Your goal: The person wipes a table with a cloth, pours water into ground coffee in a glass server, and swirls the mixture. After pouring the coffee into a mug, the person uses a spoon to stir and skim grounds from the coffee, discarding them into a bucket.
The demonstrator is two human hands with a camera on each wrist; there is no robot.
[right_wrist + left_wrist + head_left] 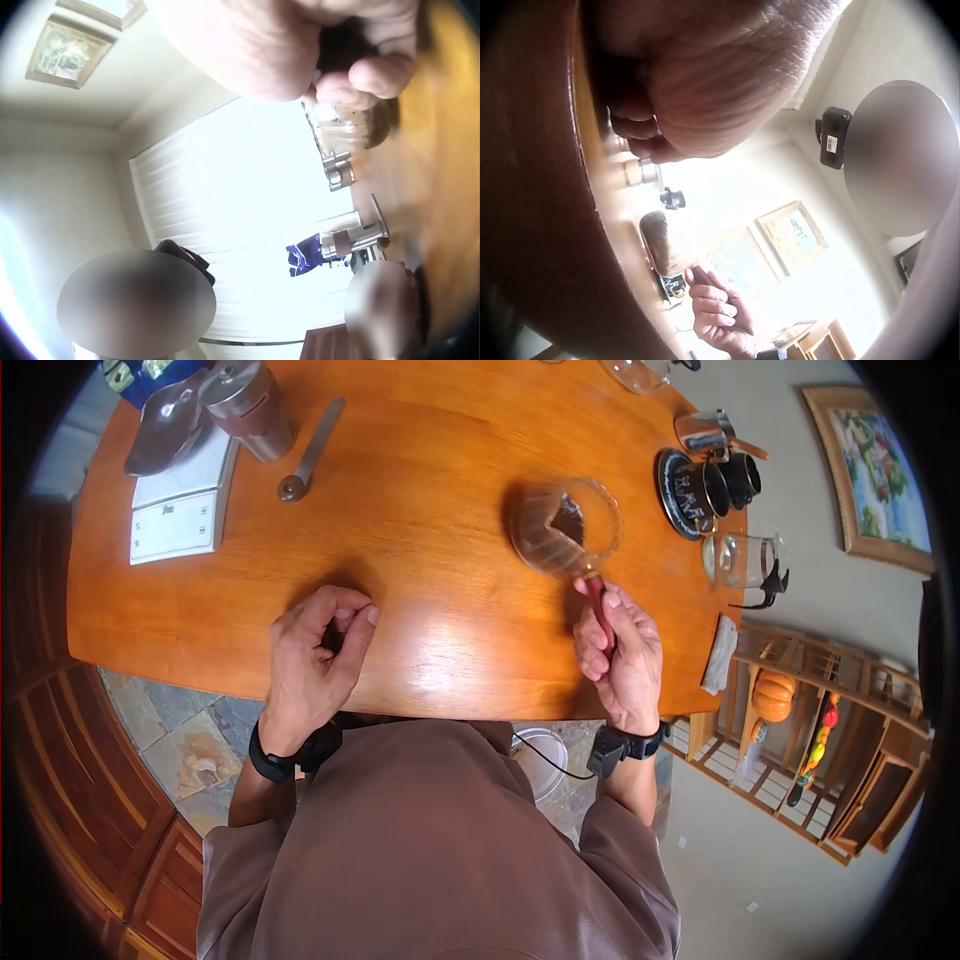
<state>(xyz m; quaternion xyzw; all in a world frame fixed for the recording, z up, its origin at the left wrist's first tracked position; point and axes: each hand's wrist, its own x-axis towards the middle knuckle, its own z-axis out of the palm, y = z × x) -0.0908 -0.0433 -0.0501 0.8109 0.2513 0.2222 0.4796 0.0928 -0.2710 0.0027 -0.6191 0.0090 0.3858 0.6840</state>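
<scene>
My right hand (625, 650) grips the red-brown handle (597, 600) of a clear glass coffee dripper (535, 540), fingers curled round it. Inside the dripper sits a pale paper filter with dark coffee grounds (568, 522). In the left wrist view the dripper (658, 241) shows beyond the table edge, tilted, with the right hand (724, 311) at its handle. Near the table's front edge my left hand (318, 650) lies idle, its fingers loosely curled and holding nothing.
At the back left stand a coffee grinder (245, 415), a metal scoop-shaped tray (170, 425) and a white scale (175, 528), with a detached crank (318, 445) beside them. Black cups (712, 490), a steel pitcher (703, 432), a glass server (738, 560) and a grey cloth (720, 655) line the right edge.
</scene>
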